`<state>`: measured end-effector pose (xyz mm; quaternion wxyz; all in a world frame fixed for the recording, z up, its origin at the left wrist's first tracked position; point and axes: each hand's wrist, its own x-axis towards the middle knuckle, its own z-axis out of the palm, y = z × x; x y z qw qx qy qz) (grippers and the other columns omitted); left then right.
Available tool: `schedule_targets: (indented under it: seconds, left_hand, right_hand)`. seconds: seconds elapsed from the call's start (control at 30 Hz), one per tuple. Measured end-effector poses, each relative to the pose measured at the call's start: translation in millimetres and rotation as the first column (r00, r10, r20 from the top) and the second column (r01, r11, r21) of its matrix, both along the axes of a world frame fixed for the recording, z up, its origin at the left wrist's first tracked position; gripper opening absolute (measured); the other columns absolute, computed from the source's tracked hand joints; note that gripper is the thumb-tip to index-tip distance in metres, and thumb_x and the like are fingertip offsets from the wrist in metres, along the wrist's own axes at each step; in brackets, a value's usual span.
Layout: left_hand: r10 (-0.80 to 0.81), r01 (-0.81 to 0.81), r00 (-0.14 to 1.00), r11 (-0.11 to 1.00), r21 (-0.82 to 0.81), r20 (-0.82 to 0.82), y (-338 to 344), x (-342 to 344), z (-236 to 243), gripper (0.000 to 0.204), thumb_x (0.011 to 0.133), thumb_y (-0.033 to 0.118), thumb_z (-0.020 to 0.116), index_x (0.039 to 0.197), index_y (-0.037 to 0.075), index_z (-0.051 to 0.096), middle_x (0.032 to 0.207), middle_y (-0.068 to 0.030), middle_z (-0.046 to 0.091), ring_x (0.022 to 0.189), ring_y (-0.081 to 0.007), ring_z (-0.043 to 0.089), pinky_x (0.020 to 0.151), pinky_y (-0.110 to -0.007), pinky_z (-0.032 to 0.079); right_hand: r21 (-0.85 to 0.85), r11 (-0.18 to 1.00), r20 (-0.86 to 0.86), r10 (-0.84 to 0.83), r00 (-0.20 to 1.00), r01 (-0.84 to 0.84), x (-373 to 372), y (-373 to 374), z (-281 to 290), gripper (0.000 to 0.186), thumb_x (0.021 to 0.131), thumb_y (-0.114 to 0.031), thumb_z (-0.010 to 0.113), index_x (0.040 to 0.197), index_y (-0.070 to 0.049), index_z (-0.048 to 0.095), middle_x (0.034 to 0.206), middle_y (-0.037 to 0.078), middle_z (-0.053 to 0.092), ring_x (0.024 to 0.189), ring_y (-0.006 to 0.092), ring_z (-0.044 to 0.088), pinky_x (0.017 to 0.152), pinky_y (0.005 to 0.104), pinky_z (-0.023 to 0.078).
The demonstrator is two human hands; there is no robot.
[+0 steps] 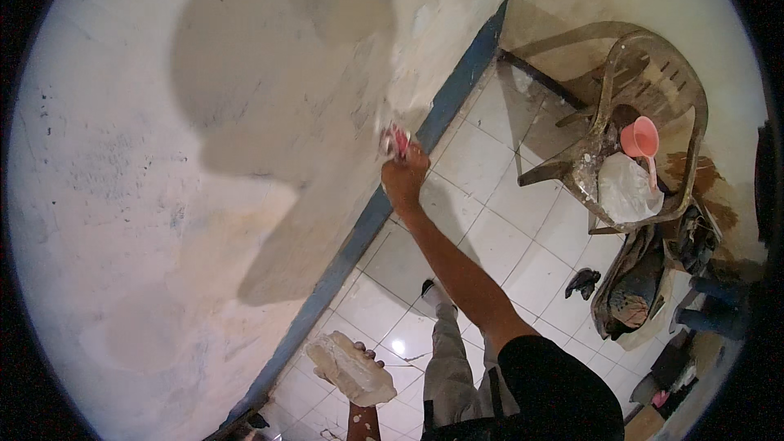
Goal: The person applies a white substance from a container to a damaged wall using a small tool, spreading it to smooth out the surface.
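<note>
My right hand (402,175) is closed on a small tool (396,140) with pink on it, held against the pale, patchy wall (131,155) just above the blue skirting band (456,90); the tool's tip is too blurred to make out. Lower down, my left hand (369,363) grips a cream, putty-smeared slab (347,367) from beneath, its fingers showing at the far edge. My shadow falls on the wall around the tool.
A grimy plastic chair (690,98) at the right holds a pink dipper (639,136) and a white bag (625,184). Dark bags (629,286) and a black cloth (581,284) lie on white floor tiles (506,245); boots or similar items (710,310) are at the far right.
</note>
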<state>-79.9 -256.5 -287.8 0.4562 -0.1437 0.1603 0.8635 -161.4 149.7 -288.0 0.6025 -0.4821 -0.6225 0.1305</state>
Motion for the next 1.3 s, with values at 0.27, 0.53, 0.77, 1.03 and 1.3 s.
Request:
schedule_targets:
  seconds: [0.27, 0.53, 0.77, 1.03, 1.3]
  left_hand:
    - [0.013, -0.016, 1.0, 0.993, -0.116, -0.022, 24.4, -8.3, 4.9, 0.09, 0.056, 0.079, 0.047, 0.118, 0.013, 0.041, 0.098, -0.0123, 0.052, 0.081, -0.0306, 0.054, 0.064, -0.05, 0.045]
    - [-0.085, 0.079, 0.993, 0.995, -0.063, -0.088, 20.1, -13.6, 2.7, 0.079, 0.064, 0.072, 0.047, 0.119, 0.016, 0.041, 0.101, -0.0113, 0.051, 0.089, -0.0293, 0.051, 0.073, -0.049, 0.043]
    - [-0.156, 0.158, 0.987, 0.986, 0.052, -0.039, 37.0, -12.7, 4.2, 0.07, 0.07, 0.065, 0.049, 0.122, 0.018, 0.04, 0.111, -0.0104, 0.046, 0.096, -0.0285, 0.047, 0.078, -0.05, 0.041]
    - [-0.123, 0.109, 0.989, 0.983, -0.149, -0.086, 5.8, -22.6, -4.1, 0.077, 0.065, 0.07, 0.048, 0.12, 0.017, 0.04, 0.103, -0.0109, 0.05, 0.089, -0.0293, 0.05, 0.07, -0.05, 0.043]
    - [-0.077, 0.079, 0.996, 0.995, -0.067, 0.035, 24.5, -25.8, 6.6, 0.085, 0.06, 0.075, 0.048, 0.121, 0.016, 0.039, 0.101, -0.0128, 0.051, 0.086, -0.0303, 0.052, 0.069, -0.048, 0.045]
  right_hand:
    - [-0.147, 0.949, -0.342, 0.215, 0.915, -0.278, 11.5, 12.1, 29.9, 0.043, 0.057, 0.003, 0.052, 0.099, 0.003, 0.055, 0.085, 0.016, 0.057, 0.078, 0.0321, 0.056, 0.068, 0.0346, 0.046]
    - [0.04, 0.895, -0.328, 0.433, 0.84, -0.445, -9.4, -84.3, 26.4, 0.027, 0.07, 0.0, 0.053, 0.096, -0.005, 0.056, 0.091, 0.012, 0.056, 0.082, 0.0256, 0.057, 0.068, 0.0316, 0.045]
    - [-0.327, 0.884, -0.511, 0.13, 0.85, -0.332, 27.0, 58.9, -39.7, 0.018, 0.079, -0.009, 0.053, 0.093, 0.001, 0.058, 0.079, 0.01, 0.059, 0.069, 0.0165, 0.057, 0.055, 0.0322, 0.043]
    - [0.045, 0.94, -0.329, 0.333, 0.884, -0.337, 4.6, -48.8, 54.6, 0.03, 0.059, 0.003, 0.058, 0.088, -0.001, 0.06, 0.076, 0.013, 0.057, 0.066, 0.0286, 0.057, 0.056, 0.036, 0.044]
    - [-0.023, 0.947, -0.446, 0.276, 0.851, -0.319, 10.1, 10.9, 28.0, 0.03, 0.063, 0.004, 0.059, 0.093, 0.003, 0.057, 0.091, 0.016, 0.059, 0.08, 0.0245, 0.06, 0.068, 0.0308, 0.048]
